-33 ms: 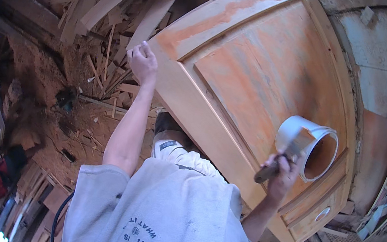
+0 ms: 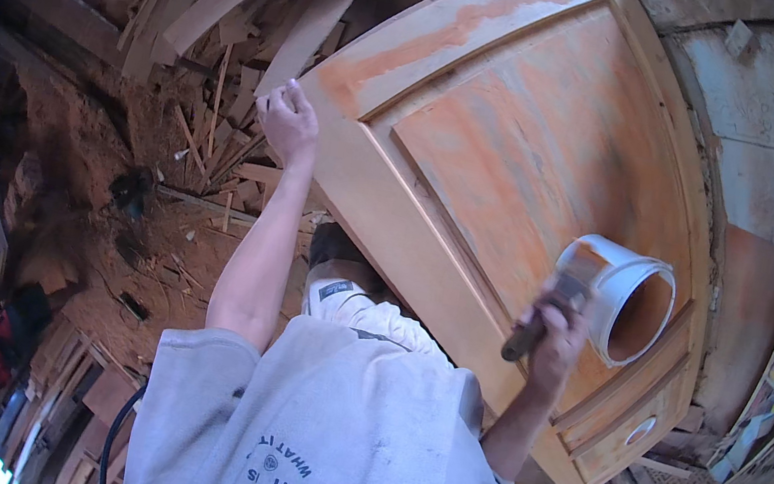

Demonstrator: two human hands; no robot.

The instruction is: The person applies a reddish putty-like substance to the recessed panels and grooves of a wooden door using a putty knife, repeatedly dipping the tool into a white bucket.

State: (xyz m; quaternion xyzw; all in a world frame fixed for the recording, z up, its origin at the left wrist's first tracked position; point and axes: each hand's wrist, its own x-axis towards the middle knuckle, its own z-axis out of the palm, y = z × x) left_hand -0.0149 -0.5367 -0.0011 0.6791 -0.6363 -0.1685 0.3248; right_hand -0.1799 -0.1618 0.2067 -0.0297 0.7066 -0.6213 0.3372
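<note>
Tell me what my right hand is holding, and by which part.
Your right hand holds a brush by its handle.

Our left forearm [image 2: 256, 252] reaches bare toward the far side, leaning slightly right, and at the wrist our left hand [image 2: 288, 123] tips back to the left with its fingers bent. Our right forearm [image 2: 517, 425], less of it in view, slants far and a little right; our right hand [image 2: 557, 342] (slightly blurred about the fingers) sits nearer than the left one, curled in a grip.
</note>
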